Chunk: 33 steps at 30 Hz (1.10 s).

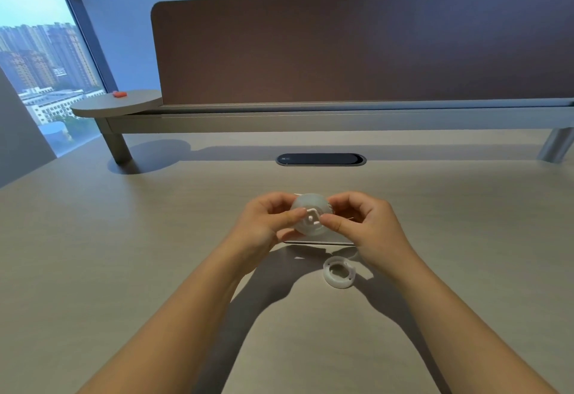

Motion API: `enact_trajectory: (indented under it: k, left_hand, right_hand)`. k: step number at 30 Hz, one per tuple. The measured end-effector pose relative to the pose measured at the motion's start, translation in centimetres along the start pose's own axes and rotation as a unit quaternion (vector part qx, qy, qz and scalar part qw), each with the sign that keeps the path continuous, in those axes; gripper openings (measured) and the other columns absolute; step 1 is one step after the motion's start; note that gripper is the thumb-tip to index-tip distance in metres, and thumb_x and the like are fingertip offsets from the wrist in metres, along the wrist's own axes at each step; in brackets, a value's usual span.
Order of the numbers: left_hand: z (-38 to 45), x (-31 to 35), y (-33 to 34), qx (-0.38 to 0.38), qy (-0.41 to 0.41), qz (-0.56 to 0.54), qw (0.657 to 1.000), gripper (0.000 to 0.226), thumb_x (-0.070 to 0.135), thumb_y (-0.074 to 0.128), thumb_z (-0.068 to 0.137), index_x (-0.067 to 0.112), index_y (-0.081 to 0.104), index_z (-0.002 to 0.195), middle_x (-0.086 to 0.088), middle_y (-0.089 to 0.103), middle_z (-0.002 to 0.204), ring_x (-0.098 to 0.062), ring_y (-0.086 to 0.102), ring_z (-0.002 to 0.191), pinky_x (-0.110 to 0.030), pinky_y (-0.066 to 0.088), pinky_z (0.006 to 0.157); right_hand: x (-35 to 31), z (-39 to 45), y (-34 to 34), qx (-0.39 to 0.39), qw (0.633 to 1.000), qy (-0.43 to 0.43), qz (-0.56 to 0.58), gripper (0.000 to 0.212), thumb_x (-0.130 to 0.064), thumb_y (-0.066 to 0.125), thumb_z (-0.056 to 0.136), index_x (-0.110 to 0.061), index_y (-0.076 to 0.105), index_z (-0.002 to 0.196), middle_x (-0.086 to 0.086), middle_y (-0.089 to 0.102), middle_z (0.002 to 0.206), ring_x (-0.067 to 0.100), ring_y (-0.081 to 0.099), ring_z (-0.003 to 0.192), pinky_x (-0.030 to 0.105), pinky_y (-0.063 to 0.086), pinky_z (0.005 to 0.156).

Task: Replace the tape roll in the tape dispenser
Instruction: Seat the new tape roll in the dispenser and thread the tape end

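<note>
I had both hands closed on the tape roll [310, 218], left hand [264, 222] and right hand [369, 225] pinching its white hub. The spare ring [339, 272] lay just below my grip. Next, I judged, seating it in the dispenser [320, 242] underneath.

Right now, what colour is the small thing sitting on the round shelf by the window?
Orange-red. The small object shows on the round shelf in the head view.

Tape dispenser [320, 242] mostly behind hands.
</note>
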<state>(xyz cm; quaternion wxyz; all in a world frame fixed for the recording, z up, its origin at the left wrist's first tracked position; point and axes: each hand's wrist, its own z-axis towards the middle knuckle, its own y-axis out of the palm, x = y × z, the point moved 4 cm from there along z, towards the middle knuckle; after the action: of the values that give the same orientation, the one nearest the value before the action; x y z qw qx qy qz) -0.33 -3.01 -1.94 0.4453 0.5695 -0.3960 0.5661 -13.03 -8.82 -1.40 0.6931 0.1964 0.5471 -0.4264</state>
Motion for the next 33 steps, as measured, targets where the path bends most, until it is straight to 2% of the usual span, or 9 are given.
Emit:
enact_trajectory:
  k: [4,8,12,15,18,20,24,28,33]
  left_hand:
    - [0.3,-0.1,-0.1,0.002,-0.008,-0.028,1.0,0.013,0.0,0.052,0.081,0.008,0.061,0.075,-0.007,0.064,0.076,-0.012,0.066,0.063,-0.019,0.057,0.056]
    - [0.7,0.0,-0.3,0.011,0.003,-0.031,0.999,0.016,-0.002,0.052,0.08,0.007,0.062,0.072,-0.002,0.067,0.064,-0.008,0.066,0.057,-0.017,0.055,0.053]
    - [1.5,0.4,-0.8,0.028,0.021,-0.002,0.999,0.014,0.002,0.053,0.08,0.012,0.063,0.075,-0.001,0.067,0.072,-0.012,0.065,0.07,-0.016,0.056,0.06]
    - [2.5,1.2,-1.2,0.054,0.06,0.093,0.992,0.01,0.007,0.055,0.081,0.013,0.063,0.082,0.002,0.063,0.08,-0.01,0.059,0.078,-0.016,0.052,0.069]
    - [3.6,1.4,-1.5,0.088,0.071,0.139,0.984,0.012,0.008,0.056,0.081,0.011,0.061,0.092,0.006,0.06,0.08,-0.004,0.054,0.076,-0.007,0.048,0.062]
    - [4.2,1.1,-1.8,0.102,0.057,0.155,0.981,0.012,0.009,0.056,0.081,0.012,0.061,0.092,0.007,0.058,0.079,-0.005,0.052,0.076,-0.012,0.045,0.066]
    - [4.9,0.1,-1.8,0.091,0.029,0.183,0.979,0.018,0.01,0.055,0.082,0.009,0.062,0.099,0.007,0.056,0.079,-0.006,0.051,0.076,-0.013,0.041,0.068]
    - [5.2,0.0,-1.6,0.054,0.015,0.208,0.977,0.028,0.012,0.056,0.082,0.006,0.061,0.108,0.0,0.059,0.092,-0.006,0.052,0.078,-0.012,0.044,0.067]
    - [4.9,-0.4,-1.3,0.025,0.004,0.257,0.966,0.026,0.014,0.057,0.082,0.007,0.063,0.106,0.001,0.06,0.09,-0.006,0.053,0.076,-0.014,0.044,0.068]
  right_hand:
    - [0.1,0.3,0.2,0.0,1.0,-0.003,-0.016,0.017,-0.007,0.063,0.076,-0.023,0.061,0.075,-0.003,0.063,0.075,0.019,0.061,0.077,0.029,0.052,0.075]
    - [0.2,0.9,0.5,0.013,0.999,-0.02,-0.029,0.015,-0.005,0.062,0.076,-0.02,0.06,0.076,-0.006,0.061,0.072,0.012,0.058,0.07,0.016,0.05,0.066]
    - [0.1,1.7,0.6,0.022,0.998,-0.023,-0.049,0.008,-0.009,0.062,0.078,-0.014,0.062,0.084,-0.003,0.06,0.074,0.014,0.058,0.073,0.019,0.049,0.067]
    - [0.3,2.5,0.4,0.043,0.992,-0.029,-0.113,0.022,-0.016,0.061,0.079,-0.01,0.061,0.1,0.003,0.061,0.093,0.018,0.056,0.089,0.021,0.046,0.075]
    - [1.4,3.2,-0.1,0.06,0.974,-0.016,-0.216,0.039,-0.024,0.059,0.08,-0.017,0.053,0.118,0.004,0.055,0.123,0.018,0.045,0.114,0.03,0.04,0.094]
    - [2.4,3.2,-0.4,0.046,0.966,0.018,-0.252,0.043,-0.027,0.06,0.08,-0.019,0.05,0.121,0.004,0.05,0.13,0.02,0.041,0.12,0.036,0.037,0.099]
    - [3.8,3.1,-0.1,0.011,0.963,0.058,-0.262,0.046,-0.026,0.061,0.079,-0.016,0.049,0.122,0.007,0.049,0.13,0.023,0.041,0.119,0.037,0.036,0.099]
    - [3.9,3.3,0.1,0.008,0.963,0.051,-0.264,0.042,-0.025,0.061,0.079,-0.013,0.051,0.119,0.009,0.048,0.127,0.023,0.041,0.117,0.032,0.035,0.095]
    - [4.0,3.3,0.2,0.006,0.964,0.052,-0.262,0.039,-0.025,0.061,0.08,-0.013,0.053,0.116,0.009,0.048,0.126,0.023,0.041,0.116,0.027,0.032,0.089]
